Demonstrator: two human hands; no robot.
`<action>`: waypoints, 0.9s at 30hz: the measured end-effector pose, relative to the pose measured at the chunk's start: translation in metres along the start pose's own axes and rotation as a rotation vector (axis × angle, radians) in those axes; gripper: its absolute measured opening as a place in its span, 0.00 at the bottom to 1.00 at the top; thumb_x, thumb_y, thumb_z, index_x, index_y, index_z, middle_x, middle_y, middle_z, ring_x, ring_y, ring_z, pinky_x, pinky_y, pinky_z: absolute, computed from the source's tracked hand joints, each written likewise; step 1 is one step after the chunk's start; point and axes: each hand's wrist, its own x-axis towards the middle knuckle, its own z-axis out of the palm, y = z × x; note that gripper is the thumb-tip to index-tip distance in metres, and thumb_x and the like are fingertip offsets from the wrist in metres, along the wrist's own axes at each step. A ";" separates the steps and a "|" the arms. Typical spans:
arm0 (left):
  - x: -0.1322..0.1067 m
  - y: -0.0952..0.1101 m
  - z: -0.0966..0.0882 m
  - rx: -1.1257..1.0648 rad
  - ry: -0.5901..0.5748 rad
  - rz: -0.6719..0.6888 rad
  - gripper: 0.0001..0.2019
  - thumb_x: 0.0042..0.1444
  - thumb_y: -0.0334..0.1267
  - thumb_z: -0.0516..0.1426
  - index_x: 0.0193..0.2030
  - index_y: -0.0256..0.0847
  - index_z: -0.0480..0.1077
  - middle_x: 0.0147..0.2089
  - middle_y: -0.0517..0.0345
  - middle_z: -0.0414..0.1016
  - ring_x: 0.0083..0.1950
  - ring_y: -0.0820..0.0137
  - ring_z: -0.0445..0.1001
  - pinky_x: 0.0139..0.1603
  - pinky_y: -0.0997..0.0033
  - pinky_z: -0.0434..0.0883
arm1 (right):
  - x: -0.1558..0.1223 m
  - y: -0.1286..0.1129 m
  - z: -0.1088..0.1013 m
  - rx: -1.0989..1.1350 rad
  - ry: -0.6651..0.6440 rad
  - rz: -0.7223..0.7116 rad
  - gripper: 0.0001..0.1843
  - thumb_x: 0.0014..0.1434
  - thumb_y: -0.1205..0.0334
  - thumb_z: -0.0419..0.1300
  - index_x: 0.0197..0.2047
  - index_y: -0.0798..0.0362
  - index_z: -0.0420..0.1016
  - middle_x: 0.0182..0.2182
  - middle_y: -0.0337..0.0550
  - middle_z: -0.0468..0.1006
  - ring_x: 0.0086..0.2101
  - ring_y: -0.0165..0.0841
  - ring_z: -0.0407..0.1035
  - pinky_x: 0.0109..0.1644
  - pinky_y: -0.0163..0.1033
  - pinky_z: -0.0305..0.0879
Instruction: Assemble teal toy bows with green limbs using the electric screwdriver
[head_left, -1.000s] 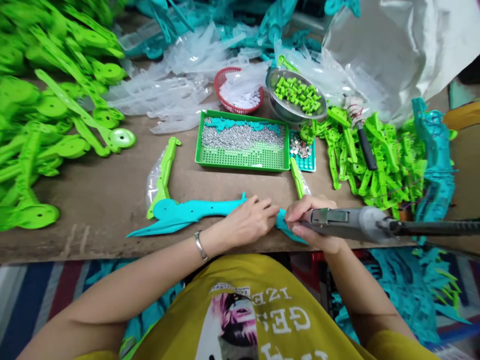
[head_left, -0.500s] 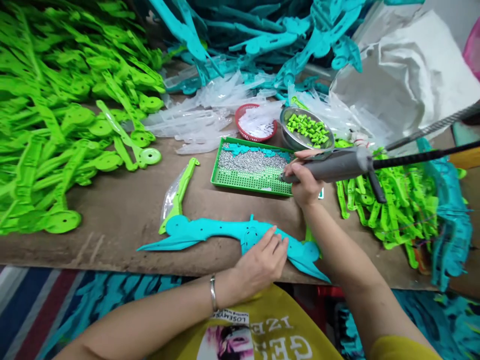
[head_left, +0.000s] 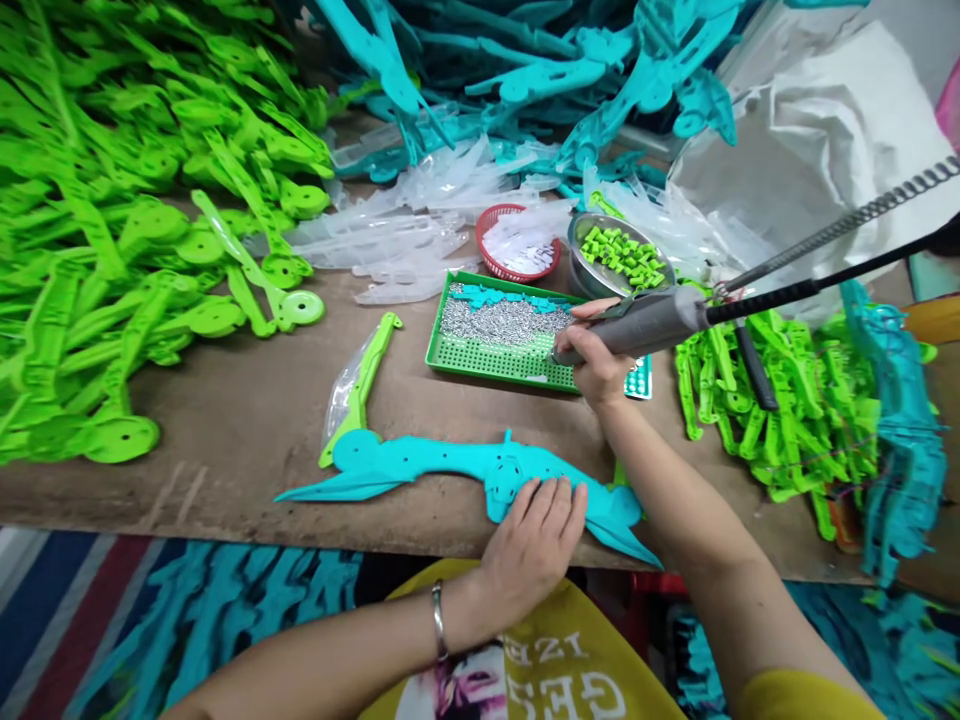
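Note:
A long teal plastic toy part (head_left: 450, 465) lies along the near edge of the brown table (head_left: 225, 420). My left hand (head_left: 534, 545) rests flat on its right half, fingers stretched out and pressing it down. My right hand (head_left: 596, 358) grips a grey electric screwdriver (head_left: 645, 325) whose tip points into the green tray (head_left: 501, 330) of small silver screws. A black cable and a coiled spring lead off from the screwdriver to the right.
Heaps of green parts (head_left: 127, 230) fill the left, a teal pile (head_left: 540, 70) the back. A red basket (head_left: 516, 240), a steel bowl of green bits (head_left: 619, 255), clear plastic bags (head_left: 405, 230), a lone green part (head_left: 360, 385), green parts (head_left: 772, 400) at right.
My right hand lifted the screwdriver off the teal part and carried it to the screw tray. My left hand slid along the part and flattened on it. The view tilted up.

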 end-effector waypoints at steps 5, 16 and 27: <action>-0.009 0.007 0.006 0.043 0.017 0.016 0.22 0.67 0.30 0.47 0.62 0.33 0.72 0.65 0.44 0.72 0.61 0.62 0.73 0.62 0.61 0.71 | 0.002 0.002 0.003 -0.013 -0.033 0.011 0.13 0.53 0.54 0.66 0.38 0.48 0.69 0.18 0.29 0.68 0.19 0.28 0.65 0.26 0.38 0.63; -0.015 0.008 0.016 0.044 -0.020 0.053 0.22 0.68 0.35 0.49 0.66 0.32 0.68 0.68 0.40 0.69 0.66 0.60 0.69 0.63 0.58 0.69 | -0.038 -0.084 -0.005 0.020 -0.069 0.035 0.10 0.54 0.54 0.67 0.39 0.44 0.75 0.18 0.32 0.66 0.19 0.31 0.62 0.26 0.43 0.65; -0.017 0.009 0.016 -0.001 -0.078 0.055 0.22 0.68 0.36 0.50 0.66 0.34 0.67 0.70 0.40 0.66 0.68 0.57 0.67 0.64 0.56 0.67 | -0.112 -0.095 -0.030 0.032 -0.186 0.249 0.10 0.58 0.59 0.66 0.44 0.44 0.74 0.22 0.32 0.71 0.24 0.33 0.69 0.32 0.44 0.70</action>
